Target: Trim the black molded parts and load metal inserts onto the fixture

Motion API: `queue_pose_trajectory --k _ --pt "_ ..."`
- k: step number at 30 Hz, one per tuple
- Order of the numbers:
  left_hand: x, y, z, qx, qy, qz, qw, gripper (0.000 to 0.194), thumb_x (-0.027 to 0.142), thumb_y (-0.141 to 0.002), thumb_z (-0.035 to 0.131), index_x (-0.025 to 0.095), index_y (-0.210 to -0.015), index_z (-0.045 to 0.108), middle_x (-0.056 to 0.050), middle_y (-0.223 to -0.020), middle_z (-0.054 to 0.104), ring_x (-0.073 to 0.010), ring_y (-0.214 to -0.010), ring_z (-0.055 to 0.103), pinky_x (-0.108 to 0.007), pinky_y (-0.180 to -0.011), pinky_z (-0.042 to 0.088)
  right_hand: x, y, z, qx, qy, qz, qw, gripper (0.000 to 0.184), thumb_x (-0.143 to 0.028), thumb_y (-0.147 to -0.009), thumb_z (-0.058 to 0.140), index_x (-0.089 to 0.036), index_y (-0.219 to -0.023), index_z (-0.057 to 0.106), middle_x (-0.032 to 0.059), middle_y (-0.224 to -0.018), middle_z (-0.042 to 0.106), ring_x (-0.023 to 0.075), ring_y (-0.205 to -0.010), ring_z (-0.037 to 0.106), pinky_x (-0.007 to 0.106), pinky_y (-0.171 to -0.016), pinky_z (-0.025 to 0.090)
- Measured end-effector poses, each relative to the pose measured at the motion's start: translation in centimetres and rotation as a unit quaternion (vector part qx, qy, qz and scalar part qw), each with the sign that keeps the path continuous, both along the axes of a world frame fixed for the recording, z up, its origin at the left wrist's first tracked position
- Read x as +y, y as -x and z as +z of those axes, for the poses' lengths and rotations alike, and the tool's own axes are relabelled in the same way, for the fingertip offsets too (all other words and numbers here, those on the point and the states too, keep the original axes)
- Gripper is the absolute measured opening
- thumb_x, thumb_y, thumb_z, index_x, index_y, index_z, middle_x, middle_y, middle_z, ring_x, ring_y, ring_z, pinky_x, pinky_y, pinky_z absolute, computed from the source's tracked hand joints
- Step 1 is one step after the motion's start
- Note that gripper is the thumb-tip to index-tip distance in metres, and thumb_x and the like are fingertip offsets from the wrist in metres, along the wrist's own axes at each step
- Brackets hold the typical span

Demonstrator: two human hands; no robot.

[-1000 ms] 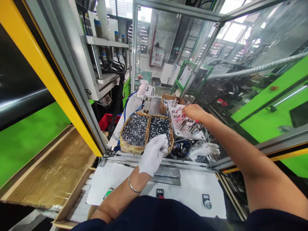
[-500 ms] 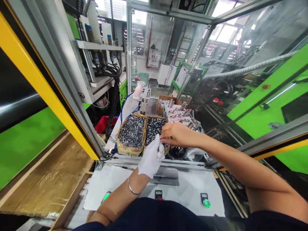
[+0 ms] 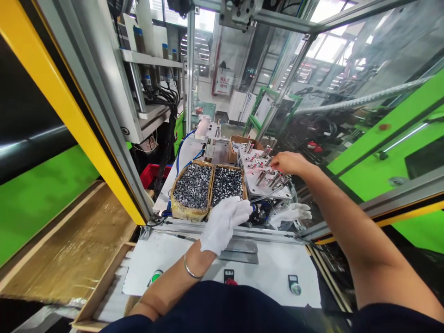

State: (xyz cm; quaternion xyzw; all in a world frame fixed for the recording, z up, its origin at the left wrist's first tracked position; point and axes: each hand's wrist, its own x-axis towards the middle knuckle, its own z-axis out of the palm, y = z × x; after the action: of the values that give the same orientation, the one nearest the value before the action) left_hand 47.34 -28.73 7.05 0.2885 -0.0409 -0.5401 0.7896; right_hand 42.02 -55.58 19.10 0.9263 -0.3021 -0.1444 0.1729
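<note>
My left hand (image 3: 225,224), in a white glove, hovers at the near edge of two boxes with its fingers stretched out to the right. Nothing shows in it, though its palm is partly hidden. My bare right hand (image 3: 288,163) reaches to the right side of a metal fixture plate (image 3: 255,179) with upright pins and red parts, its fingertips pinched together at the pins. What they hold, if anything, is too small to make out. The left box (image 3: 189,213) is full of small grey metal rings; the right box (image 3: 245,189) holds small dark metal pieces.
An empty white glove (image 3: 291,213) lies right of the boxes beside dark parts. A cardboard box (image 3: 233,155) stands behind the fixture. Machine posts and a yellow-edged frame (image 3: 72,115) flank me. Buttons (image 3: 294,285) sit on the near white panel (image 3: 270,282).
My right hand has left my left hand and moved right and away to the fixture. My left hand's curled fingers have straightened. The green light on the right button has gone out.
</note>
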Motion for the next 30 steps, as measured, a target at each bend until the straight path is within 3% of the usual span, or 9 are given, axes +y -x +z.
queue_pose_trajectory --k 2,5,9,13,16,20,24,27,30 --pt "-0.1 -0.1 0.0 0.0 -0.023 -0.026 0.999 0.04 0.041 -0.065 0.085 0.012 -0.08 0.062 -0.001 -0.065 0.063 -0.0056 -0.049 0.057 -0.014 -0.042 0.04 -0.8 0.1 -0.8 0.007 -0.013 0.011 1.0 0.034 -0.024 -0.083 0.051 -0.026 -0.106 0.075 0.0023 -0.114 0.073 0.0205 -0.106 0.065 0.024 -0.07 0.044" --pt "-0.1 -0.2 0.1 -0.021 -0.039 -0.012 0.999 0.05 0.053 -0.058 0.085 0.012 -0.075 0.063 0.006 -0.053 0.048 0.0 -0.039 0.038 -0.012 -0.036 0.023 -1.2 0.1 -1.7 0.0 -0.011 0.019 1.0 0.033 -0.027 -0.083 0.052 -0.028 -0.106 0.075 0.0015 -0.113 0.074 0.0204 -0.104 0.065 0.024 -0.069 0.045" --pt "0.1 -0.2 0.4 -0.044 -0.002 -0.013 0.999 0.054 0.05 -0.055 0.087 0.011 -0.087 0.067 0.002 -0.062 0.054 -0.0018 -0.048 0.045 -0.012 -0.041 0.029 -1.7 -0.1 -2.1 0.0 -0.016 0.019 1.0 0.03 -0.027 -0.082 0.054 -0.028 -0.101 0.077 0.0018 -0.11 0.074 0.021 -0.102 0.066 0.025 -0.068 0.045" --pt "0.1 -0.1 0.5 -0.049 0.019 -0.029 0.998 0.047 0.044 -0.06 0.086 0.012 -0.085 0.062 -0.001 -0.069 0.059 -0.0042 -0.053 0.05 -0.014 -0.044 0.034 -0.9 -0.1 -0.8 -0.034 -0.003 0.017 0.999 0.03 -0.032 -0.083 0.058 -0.027 -0.107 0.075 0.0052 -0.116 0.071 0.024 -0.106 0.063 0.028 -0.075 0.047" --pt "0.0 0.0 0.5 -0.047 -0.027 -0.021 0.998 0.049 0.051 -0.06 0.084 0.013 -0.076 0.059 0.002 -0.06 0.055 -0.0026 -0.045 0.045 -0.014 -0.039 0.029 2.8 0.3 0.5 -0.164 -0.019 0.111 0.98 0.03 -0.038 -0.09 0.053 -0.023 -0.104 0.076 0.0086 -0.112 0.071 0.0249 -0.103 0.063 0.033 -0.081 0.048" --pt "-0.2 0.3 0.4 -0.058 -0.057 0.032 0.996 0.052 0.058 -0.057 0.083 0.015 -0.071 0.057 0.006 -0.051 0.048 -0.0006 -0.04 0.038 -0.012 -0.036 0.022 10.8 1.0 -0.3 -0.185 -0.239 0.355 0.885 0.029 -0.043 -0.091 0.056 -0.023 -0.096 0.076 0.0055 -0.096 0.073 0.0179 -0.092 0.062 0.032 -0.085 0.047" --pt "-0.4 0.4 0.0 -0.046 -0.059 0.073 0.995 0.051 0.059 -0.057 0.082 0.017 -0.073 0.058 0.006 -0.056 0.053 -0.0018 -0.043 0.044 -0.013 -0.037 0.025 15.4 1.3 -2.5 -0.18 -0.259 0.416 0.853 0.028 -0.033 -0.095 0.051 -0.02 -0.091 0.075 0.0068 -0.089 0.072 0.0174 -0.086 0.06 0.032 -0.078 0.046" --pt "-0.4 0.4 -0.5 -0.099 -0.055 0.043 0.993 0.054 0.065 -0.065 0.074 0.014 -0.08 0.064 0.003 -0.054 0.057 -0.0032 -0.039 0.044 -0.016 -0.035 0.023 13.5 1.0 -2.1 -0.206 -0.271 0.392 0.855 0.029 -0.034 -0.094 0.05 -0.02 -0.091 0.075 0.0068 -0.092 0.072 0.0169 -0.085 0.061 0.031 -0.079 0.047" --pt "0.2 0.5 -0.7 -0.17 -0.022 0.025 0.985 0.056 0.065 -0.074 0.066 0.011 -0.091 0.068 -0.002 -0.059 0.063 -0.0046 -0.038 0.046 -0.018 -0.037 0.029 8.0 0.4 0.0 -0.228 -0.215 0.272 0.91 0.031 -0.038 -0.09 0.051 -0.02 -0.089 0.076 0.0053 -0.092 0.073 0.0173 -0.085 0.062 0.03 -0.079 0.046"
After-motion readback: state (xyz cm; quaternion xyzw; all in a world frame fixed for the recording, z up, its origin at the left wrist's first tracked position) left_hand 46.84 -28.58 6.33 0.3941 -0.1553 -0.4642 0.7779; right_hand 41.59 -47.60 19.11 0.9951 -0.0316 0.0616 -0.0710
